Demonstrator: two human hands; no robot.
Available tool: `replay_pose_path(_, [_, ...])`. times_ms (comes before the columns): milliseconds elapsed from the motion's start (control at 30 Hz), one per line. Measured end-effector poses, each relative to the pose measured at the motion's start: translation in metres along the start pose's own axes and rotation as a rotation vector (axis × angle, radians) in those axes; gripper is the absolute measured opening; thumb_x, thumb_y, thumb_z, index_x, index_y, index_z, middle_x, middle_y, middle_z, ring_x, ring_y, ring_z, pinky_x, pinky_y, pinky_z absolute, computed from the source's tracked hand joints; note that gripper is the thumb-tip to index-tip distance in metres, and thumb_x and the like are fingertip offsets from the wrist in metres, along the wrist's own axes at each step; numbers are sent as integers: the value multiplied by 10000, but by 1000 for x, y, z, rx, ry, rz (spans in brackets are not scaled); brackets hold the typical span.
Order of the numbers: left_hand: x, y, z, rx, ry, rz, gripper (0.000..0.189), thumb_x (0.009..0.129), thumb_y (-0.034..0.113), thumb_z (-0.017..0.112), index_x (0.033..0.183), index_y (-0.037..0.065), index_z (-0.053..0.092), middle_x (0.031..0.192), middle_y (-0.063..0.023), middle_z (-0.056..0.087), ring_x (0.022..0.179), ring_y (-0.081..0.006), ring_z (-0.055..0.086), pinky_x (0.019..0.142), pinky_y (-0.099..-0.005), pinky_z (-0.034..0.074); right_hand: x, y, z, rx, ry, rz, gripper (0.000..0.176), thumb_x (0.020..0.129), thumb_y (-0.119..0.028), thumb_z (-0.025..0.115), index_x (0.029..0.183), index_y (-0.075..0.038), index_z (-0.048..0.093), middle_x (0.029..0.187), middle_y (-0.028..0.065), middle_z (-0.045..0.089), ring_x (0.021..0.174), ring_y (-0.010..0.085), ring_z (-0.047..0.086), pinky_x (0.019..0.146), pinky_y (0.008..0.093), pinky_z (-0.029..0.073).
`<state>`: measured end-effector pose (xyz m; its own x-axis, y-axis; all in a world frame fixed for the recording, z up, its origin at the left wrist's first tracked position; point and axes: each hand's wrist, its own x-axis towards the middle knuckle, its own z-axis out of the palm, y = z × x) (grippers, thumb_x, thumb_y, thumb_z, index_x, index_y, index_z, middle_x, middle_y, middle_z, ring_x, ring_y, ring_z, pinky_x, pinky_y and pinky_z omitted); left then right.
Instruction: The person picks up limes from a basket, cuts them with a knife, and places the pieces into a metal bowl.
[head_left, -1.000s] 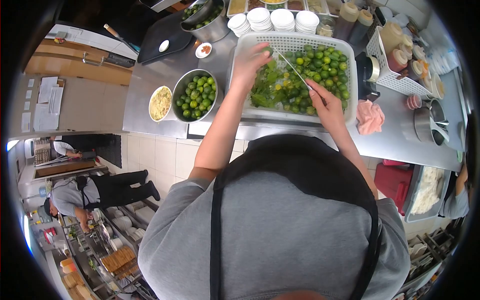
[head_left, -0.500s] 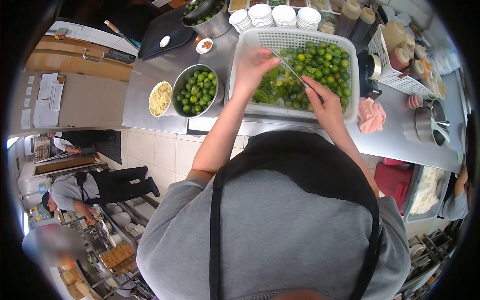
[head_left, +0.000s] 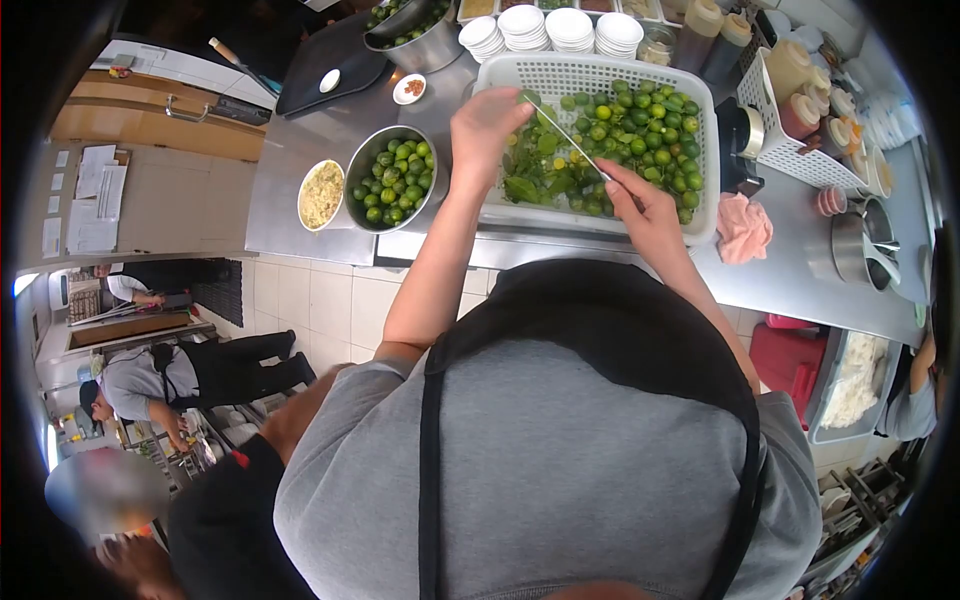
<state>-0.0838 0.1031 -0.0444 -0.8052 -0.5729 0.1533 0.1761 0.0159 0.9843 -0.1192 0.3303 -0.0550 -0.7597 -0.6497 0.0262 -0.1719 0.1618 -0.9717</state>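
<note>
In the head view my right hand [head_left: 645, 208] is closed round the handle of a small knife [head_left: 572, 146], its thin blade pointing up and left. My left hand [head_left: 486, 132] is pinched on a green lime [head_left: 530, 97], mostly hidden by the fingers, right by the blade's tip. Both hands are over a white perforated basket [head_left: 600, 68]. Many limes [head_left: 660, 130] fill its right side, while loose green leaves [head_left: 530, 180] and scraps lie at the left. A steel pot [head_left: 437, 205] of limes stands left of my left forearm.
A tub of pale yellow shreds [head_left: 321, 196] and a small dish [head_left: 409, 91] stand on the left counter. Stacked white dishes [head_left: 569, 32] line the back. A pink cloth [head_left: 743, 228] lies to the right. A person in black [head_left: 225, 515] is close behind on the left.
My left hand has shifted left and slightly down, and the knife has moved left with my right hand. A person in black has come into view behind me.
</note>
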Motion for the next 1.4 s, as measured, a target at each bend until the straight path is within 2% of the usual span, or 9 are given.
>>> replay_pose_path(233, [-10,-8,7,138,-94,-22,213,746,-18,662,950,-24,603,905,-80,639,811,-112,600,756,-237,459,4,-7,2,-82,65,-36,279,889,-180,536,1150,-92,586,919,110,658,627,121,522,608,243,431])
replay_pose_path(533, [4,-4,-32,-527,-111,-260,200,811,58,623,989,-26,584,952,-121,635,887,-203,616,867,-344,493,6,0,1,-98,87,-137,276,887,-189,540,1146,-109,591,926,112,658,668,126,571,635,250,446])
replay_pose_path(667, [6,30,-78,-24,75,-106,243,774,79,665,987,-24,607,935,-104,635,836,-176,612,781,-287,492,11,21,-4,-67,105,-93,287,882,-203,554,1153,-118,590,869,89,661,640,105,545,614,239,433])
replay_pose_path(767, [5,54,-113,939,171,-84,249,675,116,716,894,12,663,933,-114,645,839,-194,624,762,-308,479,18,32,-13,-28,184,-63,287,884,-213,558,1156,-126,593,768,37,631,602,73,497,578,217,407])
replay_pose_path(800, [4,54,-115,939,175,-87,249,675,116,716,894,12,663,933,-114,645,839,-194,624,762,-308,479,19,35,-16,-9,223,-50,286,886,-216,558,1156,-129,595,718,6,603,588,57,470,560,204,392])
replay_pose_path(867, [6,53,-118,1190,125,225,261,673,116,717,919,43,668,899,-101,651,839,-189,626,762,-301,479,20,34,-21,-41,219,-13,293,890,-216,554,1171,-142,590,669,-27,528,589,33,446,543,188,367])
replay_pose_path(1000, [20,28,-64,1067,28,136,254,680,169,710,909,62,677,868,-102,661,814,-206,632,727,-303,488,19,40,-24,51,229,29,313,895,-213,547,1202,-153,569,651,-35,499,596,35,441,545,188,359])
replay_pose_path(1200, [43,-51,36,1110,-416,37,222,714,156,678,911,54,677,898,-135,657,829,-297,623,775,-352,479,19,49,-22,102,275,44,328,895,-190,544,1220,-140,550,655,-37,490,602,39,440,551,185,360])
replay_pose_path(1400, [54,-112,64,1312,-438,164,289,719,122,665,991,28,645,903,-184,643,846,-319,616,793,-366,473,18,45,-22,161,290,44,332,892,-160,546,1222,-121,543,671,-34,496,606,43,443,556,188,368])
